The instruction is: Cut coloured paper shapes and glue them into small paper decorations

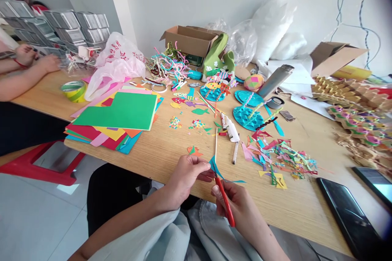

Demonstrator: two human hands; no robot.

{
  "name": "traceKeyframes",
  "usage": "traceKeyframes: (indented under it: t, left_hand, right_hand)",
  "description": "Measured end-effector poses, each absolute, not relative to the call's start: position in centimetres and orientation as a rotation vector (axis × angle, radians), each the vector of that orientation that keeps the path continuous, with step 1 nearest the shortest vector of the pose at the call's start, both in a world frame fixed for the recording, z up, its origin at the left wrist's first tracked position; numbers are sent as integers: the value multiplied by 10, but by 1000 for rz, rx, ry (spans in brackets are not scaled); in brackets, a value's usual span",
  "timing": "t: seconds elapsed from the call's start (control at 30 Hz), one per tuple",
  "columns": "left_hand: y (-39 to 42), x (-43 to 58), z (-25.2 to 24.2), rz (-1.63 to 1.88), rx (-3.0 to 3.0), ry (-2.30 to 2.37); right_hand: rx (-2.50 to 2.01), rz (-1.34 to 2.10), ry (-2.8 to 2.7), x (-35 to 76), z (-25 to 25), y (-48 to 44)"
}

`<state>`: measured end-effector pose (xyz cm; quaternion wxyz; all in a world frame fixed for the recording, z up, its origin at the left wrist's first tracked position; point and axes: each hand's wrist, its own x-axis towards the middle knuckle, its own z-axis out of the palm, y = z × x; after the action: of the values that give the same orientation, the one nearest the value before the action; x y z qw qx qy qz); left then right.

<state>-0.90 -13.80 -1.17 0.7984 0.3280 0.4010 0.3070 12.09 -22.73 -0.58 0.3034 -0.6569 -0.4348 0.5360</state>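
Near the table's front edge, my left hand pinches a small piece of blue paper between thumb and fingers. My right hand is closed round the red-handled scissors, whose blades point up at the blue paper. A thin blue strip lies just beyond the scissors. An orange paper fish with a green bit on it rests ahead of my left hand. Behind the blue paper lies a wooden stick. Paper scraps are heaped to the right.
Coloured sheets are stacked at left, beside green-yellow tape. Further back are pipe cleaners, blue decorated discs, a glue bottle and a metal flask. A phone lies at right. Another person's hands are at far left.
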Motion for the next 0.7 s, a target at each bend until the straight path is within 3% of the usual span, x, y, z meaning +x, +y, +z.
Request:
traceKeyframes:
  t: [0.7]
  left_hand:
    - [-132, 13, -8, 480, 845, 818]
  right_hand:
    - [-1793, 1369, -987, 130, -9, -239]
